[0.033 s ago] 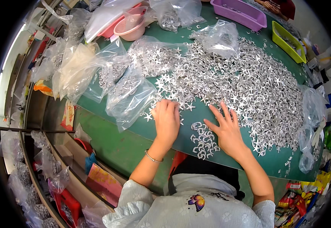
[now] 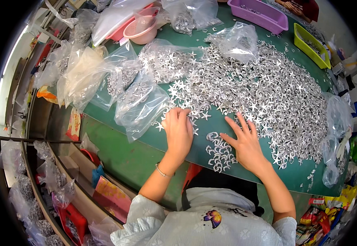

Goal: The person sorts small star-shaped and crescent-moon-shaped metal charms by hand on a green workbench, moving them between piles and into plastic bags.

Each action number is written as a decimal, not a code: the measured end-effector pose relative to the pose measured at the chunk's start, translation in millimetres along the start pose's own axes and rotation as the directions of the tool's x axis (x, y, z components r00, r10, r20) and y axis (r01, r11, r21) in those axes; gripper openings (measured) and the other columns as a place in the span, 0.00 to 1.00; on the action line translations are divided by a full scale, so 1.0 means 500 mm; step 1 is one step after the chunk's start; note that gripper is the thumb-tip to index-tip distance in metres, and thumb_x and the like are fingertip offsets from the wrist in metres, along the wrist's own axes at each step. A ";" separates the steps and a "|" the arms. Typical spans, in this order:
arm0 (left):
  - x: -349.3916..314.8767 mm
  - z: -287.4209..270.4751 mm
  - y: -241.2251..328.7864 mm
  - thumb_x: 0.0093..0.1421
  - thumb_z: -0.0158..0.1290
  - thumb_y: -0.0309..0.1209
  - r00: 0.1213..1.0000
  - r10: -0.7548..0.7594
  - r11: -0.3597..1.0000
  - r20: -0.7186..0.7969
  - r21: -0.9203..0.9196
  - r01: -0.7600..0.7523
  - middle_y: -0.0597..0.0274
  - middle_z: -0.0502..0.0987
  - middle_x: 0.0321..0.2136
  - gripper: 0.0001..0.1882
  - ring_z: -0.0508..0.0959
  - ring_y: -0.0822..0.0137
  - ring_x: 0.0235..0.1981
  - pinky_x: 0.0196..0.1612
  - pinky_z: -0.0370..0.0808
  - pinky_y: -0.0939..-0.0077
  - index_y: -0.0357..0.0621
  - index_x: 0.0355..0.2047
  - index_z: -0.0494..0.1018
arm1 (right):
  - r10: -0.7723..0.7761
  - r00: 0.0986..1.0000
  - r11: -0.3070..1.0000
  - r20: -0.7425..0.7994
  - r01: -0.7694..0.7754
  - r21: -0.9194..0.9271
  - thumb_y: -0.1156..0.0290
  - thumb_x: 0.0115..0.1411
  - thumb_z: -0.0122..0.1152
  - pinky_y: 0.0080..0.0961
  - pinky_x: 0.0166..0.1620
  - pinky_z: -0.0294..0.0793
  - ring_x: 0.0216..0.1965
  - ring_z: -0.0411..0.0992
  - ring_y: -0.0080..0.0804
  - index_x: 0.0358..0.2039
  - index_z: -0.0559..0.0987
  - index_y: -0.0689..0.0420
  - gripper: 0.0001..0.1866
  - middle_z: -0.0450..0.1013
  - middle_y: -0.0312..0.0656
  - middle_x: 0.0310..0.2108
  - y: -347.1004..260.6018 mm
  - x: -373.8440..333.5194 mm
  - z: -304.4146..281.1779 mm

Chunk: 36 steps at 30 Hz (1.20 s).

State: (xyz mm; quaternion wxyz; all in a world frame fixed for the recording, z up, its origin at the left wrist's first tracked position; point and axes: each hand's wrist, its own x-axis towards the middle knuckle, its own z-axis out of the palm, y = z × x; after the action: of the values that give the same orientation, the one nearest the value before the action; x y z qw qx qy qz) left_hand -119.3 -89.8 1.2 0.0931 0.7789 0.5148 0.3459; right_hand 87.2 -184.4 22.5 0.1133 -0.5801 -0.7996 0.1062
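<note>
A broad heap of small silver star and crescent pieces (image 2: 281, 98) covers much of the green table. At its near left edge, my left hand (image 2: 177, 127) rests over some stars with its fingers bent down and close together; whatever lies under the fingertips is hidden. My right hand (image 2: 246, 141) is spread, palm down, with its fingertips reaching the heap's near edge and nothing visibly held. Just left of the right hand, a small separate group of silver crescents (image 2: 219, 153) lies near the table's front edge, close to the thumb.
Clear plastic bags (image 2: 141, 104) with silver pieces lie left of the heap; another bag (image 2: 240, 41) sits on top of it. Pink baskets (image 2: 140, 33), a purple tray (image 2: 260, 18) and a lime-green tray (image 2: 309, 47) stand farther back. A co-worker's hands (image 2: 295, 8) show at the far right.
My left hand has shifted very slightly left and its fingers are bent more. The right hand has barely moved, and the pieces look the same.
</note>
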 end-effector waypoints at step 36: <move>-0.265 0.111 0.016 0.64 0.28 0.65 0.353 0.778 -0.567 0.520 0.339 0.750 0.32 0.50 0.66 0.47 0.54 0.32 0.66 0.67 0.50 0.38 0.34 0.67 0.50 | -0.291 0.953 0.903 0.080 0.246 0.353 0.61 0.48 0.67 0.52 0.68 0.51 0.69 0.52 0.47 0.57 0.74 0.47 0.32 0.58 0.41 0.66 -0.039 -0.017 0.042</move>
State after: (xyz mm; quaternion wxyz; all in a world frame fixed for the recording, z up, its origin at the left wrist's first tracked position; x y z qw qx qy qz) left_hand -109.1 -196.4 -94.7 -0.9912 0.1009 0.0827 -0.0236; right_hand 65.5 -199.0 8.1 0.1726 -0.4278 -0.8473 0.2632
